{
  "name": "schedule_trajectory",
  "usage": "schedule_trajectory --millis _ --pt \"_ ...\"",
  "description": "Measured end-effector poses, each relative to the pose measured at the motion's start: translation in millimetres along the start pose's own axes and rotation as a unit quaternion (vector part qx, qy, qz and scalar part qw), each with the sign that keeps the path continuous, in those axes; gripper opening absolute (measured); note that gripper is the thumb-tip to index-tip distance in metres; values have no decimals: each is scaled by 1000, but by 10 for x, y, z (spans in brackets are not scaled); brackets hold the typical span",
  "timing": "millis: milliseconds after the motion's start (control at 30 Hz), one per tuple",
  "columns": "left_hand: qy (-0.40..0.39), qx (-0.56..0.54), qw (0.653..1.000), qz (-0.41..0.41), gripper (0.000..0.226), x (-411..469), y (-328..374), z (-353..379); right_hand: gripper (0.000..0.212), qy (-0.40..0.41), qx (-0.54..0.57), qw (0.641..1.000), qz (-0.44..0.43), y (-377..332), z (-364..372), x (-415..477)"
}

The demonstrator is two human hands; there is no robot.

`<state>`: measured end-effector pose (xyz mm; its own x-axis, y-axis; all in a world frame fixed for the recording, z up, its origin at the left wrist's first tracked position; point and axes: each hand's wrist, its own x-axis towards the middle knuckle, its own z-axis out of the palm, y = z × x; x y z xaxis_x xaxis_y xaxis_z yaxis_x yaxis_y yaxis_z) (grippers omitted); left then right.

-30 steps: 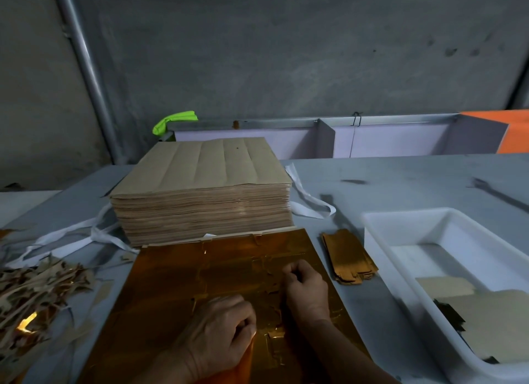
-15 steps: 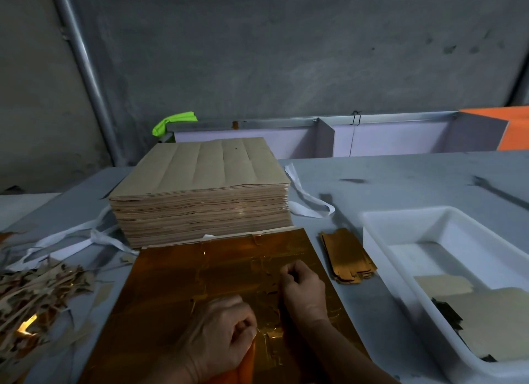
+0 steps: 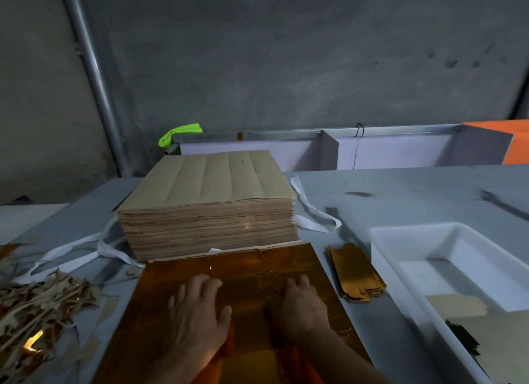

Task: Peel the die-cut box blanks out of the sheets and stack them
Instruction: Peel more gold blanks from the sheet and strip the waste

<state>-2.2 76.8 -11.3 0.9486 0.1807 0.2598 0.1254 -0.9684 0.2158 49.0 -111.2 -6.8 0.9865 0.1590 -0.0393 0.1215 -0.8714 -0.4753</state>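
Pressing gold die-cut sheet (image 3: pixel 243 269) on tabletop (image 3: pixel 400 195) with left grip (image 3: pixel 197 312), fingers spread flat; resting right grip (image 3: pixel 300 306) on it, fingers curled, pinching or not: cannot tell; just right of sheet, near white tub (image 3: pixel 380 236), stack of gold blanks (image 3: pixel 355 272).

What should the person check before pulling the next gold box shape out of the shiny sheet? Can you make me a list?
1. Gold sheet lies flat on the table: ok.
2. Left hand presses flat on the sheet, fingers spread: ok.
3. Right hand has hold of a blank's edge: cannot tell, its fingertips are hidden.
4. Stack of gold blanks lies just right of the sheet, nothing on top: ok.
5. Scrap pile lies left of the sheet, not on it: ok.
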Motion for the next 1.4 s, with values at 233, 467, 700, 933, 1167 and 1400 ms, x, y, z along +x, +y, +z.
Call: schedule_trajectory --millis 233,467,700,933,1167,1400 --pt "-91 -2 986 -142 84 121 -214 160 24 41 2 998 -42 -38 126 10" --pt "-54 -13 986 -155 71 74 -220 222 20 40 16 999 0 -72 117 77" --pt "4 -63 987 -148 26 55 -239 200 25 13 -25 1000 2 -110 96 126" --pt "-9 -54 991 -126 34 34 -236 237 26 -24 -14 999 31 -145 25 197" --pt "-28 2 994 -105 47 43 -245 289 23 -24 -61 997 40 -181 72 293" --pt "-35 16 994 -100 47 55 -233 286 20 -26 -79 996 29 -201 89 338"
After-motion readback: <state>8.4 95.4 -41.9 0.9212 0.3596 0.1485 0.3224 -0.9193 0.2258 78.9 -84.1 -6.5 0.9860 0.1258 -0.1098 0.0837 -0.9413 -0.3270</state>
